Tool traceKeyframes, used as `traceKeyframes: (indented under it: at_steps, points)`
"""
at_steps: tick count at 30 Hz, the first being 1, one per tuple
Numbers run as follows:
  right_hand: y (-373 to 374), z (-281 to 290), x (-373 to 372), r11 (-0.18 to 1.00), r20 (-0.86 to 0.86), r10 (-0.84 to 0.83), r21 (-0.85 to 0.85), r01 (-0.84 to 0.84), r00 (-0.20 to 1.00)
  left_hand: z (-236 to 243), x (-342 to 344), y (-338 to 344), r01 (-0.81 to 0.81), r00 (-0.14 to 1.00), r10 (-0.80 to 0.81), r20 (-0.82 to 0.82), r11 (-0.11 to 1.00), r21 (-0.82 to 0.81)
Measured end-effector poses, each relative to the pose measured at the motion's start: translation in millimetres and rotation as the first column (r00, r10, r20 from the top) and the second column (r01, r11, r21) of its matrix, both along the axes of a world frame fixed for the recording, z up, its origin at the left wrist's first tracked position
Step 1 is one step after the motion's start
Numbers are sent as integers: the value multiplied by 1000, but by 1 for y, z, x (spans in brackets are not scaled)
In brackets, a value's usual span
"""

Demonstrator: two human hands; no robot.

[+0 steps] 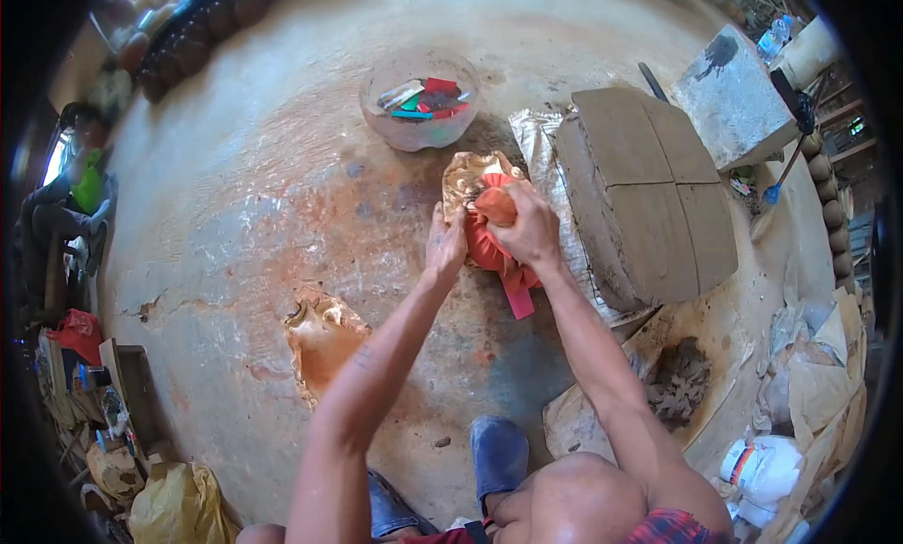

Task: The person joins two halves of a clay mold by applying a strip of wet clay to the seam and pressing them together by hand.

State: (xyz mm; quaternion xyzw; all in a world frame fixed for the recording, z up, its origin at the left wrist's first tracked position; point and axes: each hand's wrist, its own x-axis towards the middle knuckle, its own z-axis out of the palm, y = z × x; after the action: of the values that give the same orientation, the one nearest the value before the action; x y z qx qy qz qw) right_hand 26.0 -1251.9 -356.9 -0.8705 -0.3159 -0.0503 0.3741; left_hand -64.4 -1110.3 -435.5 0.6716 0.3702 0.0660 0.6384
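Note:
My left hand (446,240) grips the near left edge of a brownish, rough-rimmed mould (458,175) on the floor, its fingertips partly hidden. A red-orange cloth bundle (485,246), gathered to a rounded knob, lies over the mould's near right side. My right hand (529,226) is closed round this bundle, and a pink-red strip of cloth hangs from it toward me. To the left of my left forearm a second hollow mould piece (323,340) lies face up, with a smooth tan inside and a ragged rim.
Beyond the mould stands a clear bowl (414,135) of scrapers and coloured pieces. At right, a large scored clay block (649,191) rests on a white woven sack (541,149), near a concrete block (734,102). Clay scraps (679,379) lie closer to me. A person (61,215) sits far left.

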Motion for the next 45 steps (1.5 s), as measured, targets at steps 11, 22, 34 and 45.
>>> traceKeyframes:
  at_steps: [11,22,34,45]
  points:
    - [-15,80,8,983,-21,1,181,3,1000,-3,-29,-11,-66,994,37,102,953,296]
    - [18,31,-44,979,22,204,-22,-203,979,52,-134,-43,-20,988,54,-147,973,228]
    - [35,48,-43,932,64,184,-329,-153,981,34,-137,-49,-37,997,61,-51,921,388]
    - [49,56,-52,981,83,164,-123,-154,983,20,-136,-54,-201,980,192,59,927,318]
